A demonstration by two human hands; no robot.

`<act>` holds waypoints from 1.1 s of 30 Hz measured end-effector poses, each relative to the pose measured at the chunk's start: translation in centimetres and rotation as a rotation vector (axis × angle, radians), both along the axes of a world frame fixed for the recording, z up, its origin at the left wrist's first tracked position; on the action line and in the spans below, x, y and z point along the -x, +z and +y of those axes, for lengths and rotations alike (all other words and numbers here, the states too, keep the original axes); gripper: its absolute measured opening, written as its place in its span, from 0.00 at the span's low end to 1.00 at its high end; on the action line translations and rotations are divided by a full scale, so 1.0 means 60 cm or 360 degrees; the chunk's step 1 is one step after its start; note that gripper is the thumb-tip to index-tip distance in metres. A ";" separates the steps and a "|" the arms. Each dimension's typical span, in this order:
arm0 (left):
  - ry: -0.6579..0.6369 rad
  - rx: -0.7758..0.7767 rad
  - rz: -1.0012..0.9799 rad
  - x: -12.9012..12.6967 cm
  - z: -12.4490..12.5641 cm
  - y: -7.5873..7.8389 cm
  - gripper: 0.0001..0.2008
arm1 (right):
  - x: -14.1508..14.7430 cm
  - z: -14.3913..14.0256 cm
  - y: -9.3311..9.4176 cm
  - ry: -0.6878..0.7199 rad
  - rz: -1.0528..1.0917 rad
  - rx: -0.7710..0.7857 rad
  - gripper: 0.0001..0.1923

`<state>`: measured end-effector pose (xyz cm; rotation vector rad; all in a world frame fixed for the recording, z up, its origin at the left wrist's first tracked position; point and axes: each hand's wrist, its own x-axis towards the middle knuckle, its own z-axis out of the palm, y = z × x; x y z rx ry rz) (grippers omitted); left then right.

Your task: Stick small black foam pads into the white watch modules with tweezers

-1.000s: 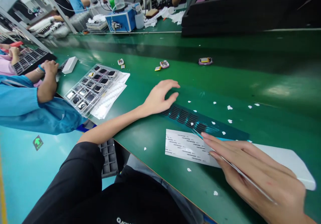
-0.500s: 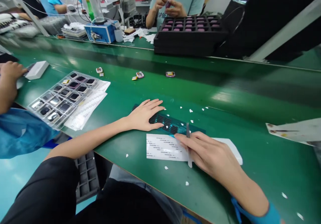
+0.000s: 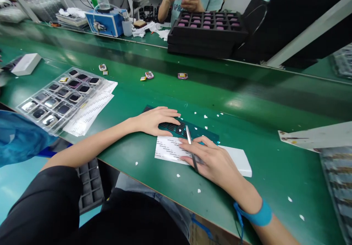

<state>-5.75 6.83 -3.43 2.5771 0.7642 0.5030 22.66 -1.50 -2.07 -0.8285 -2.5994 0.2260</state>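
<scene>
Green bench mat (image 3: pixel 247 102) under everything, kinda glossy. Going left to right: clear plastic tray (image 3: pixel 59 98) of little dark screens sits well off to my left. My left hand (image 3: pixel 155 120) lies flat, fingers spread loose, pressing down the dark sticker sheet (image 3: pixel 189 129) with its rows of small black strips. Just beside it, my right hand (image 3: pixel 213 159) pinches thin metal tweezers (image 3: pixel 189 142), tip pointing at that sheet, palm resting on the white printed label sheet (image 3: pixel 167 149).
</scene>
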 end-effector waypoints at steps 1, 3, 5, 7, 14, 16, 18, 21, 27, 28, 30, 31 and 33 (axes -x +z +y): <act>-0.0047 0.0012 -0.0023 0.001 0.003 -0.001 0.22 | 0.001 -0.001 -0.001 -0.0002 -0.0004 0.0004 0.14; 0.0006 0.0009 -0.0084 -0.003 0.002 -0.005 0.18 | 0.004 -0.003 -0.002 -0.0023 -0.0001 0.0022 0.15; 0.0112 -0.0003 -0.0126 -0.015 -0.003 -0.012 0.16 | 0.006 -0.004 -0.003 -0.0032 0.0017 0.0057 0.16; 0.0180 -0.0020 -0.0145 -0.027 -0.011 -0.017 0.16 | 0.005 -0.002 0.000 -0.0006 0.0058 0.0098 0.16; 0.0239 -0.0100 -0.0185 -0.027 -0.011 -0.011 0.13 | -0.024 0.020 0.016 -0.0024 0.0184 0.0119 0.12; 0.0240 -0.0103 -0.0182 -0.020 -0.006 -0.008 0.12 | -0.025 0.022 0.010 -0.0016 0.0177 0.0129 0.12; 0.0231 -0.0096 -0.0170 -0.017 -0.003 -0.007 0.11 | -0.019 0.020 0.000 -0.0013 0.0183 0.0149 0.13; 0.0236 -0.0093 -0.0153 -0.019 -0.004 -0.008 0.13 | -0.005 0.015 -0.011 -0.0070 0.0184 0.0167 0.14; 0.0270 -0.0141 -0.0152 -0.027 -0.013 -0.011 0.13 | 0.015 0.010 -0.013 -0.0205 0.0117 0.0103 0.14; 0.0274 -0.0146 -0.0155 -0.028 -0.013 -0.011 0.13 | 0.016 0.010 -0.014 -0.0220 0.0103 0.0084 0.14; 0.0275 -0.0154 -0.0157 -0.030 -0.014 -0.012 0.12 | 0.018 0.010 -0.016 -0.0255 0.0076 0.0045 0.15; 0.0271 -0.0157 -0.0154 -0.031 -0.015 -0.012 0.13 | 0.018 0.009 -0.016 -0.0275 0.0066 0.0024 0.15; 0.0255 -0.0164 -0.0139 -0.034 -0.017 -0.011 0.13 | 0.016 0.010 -0.016 -0.0323 0.0059 -0.0023 0.16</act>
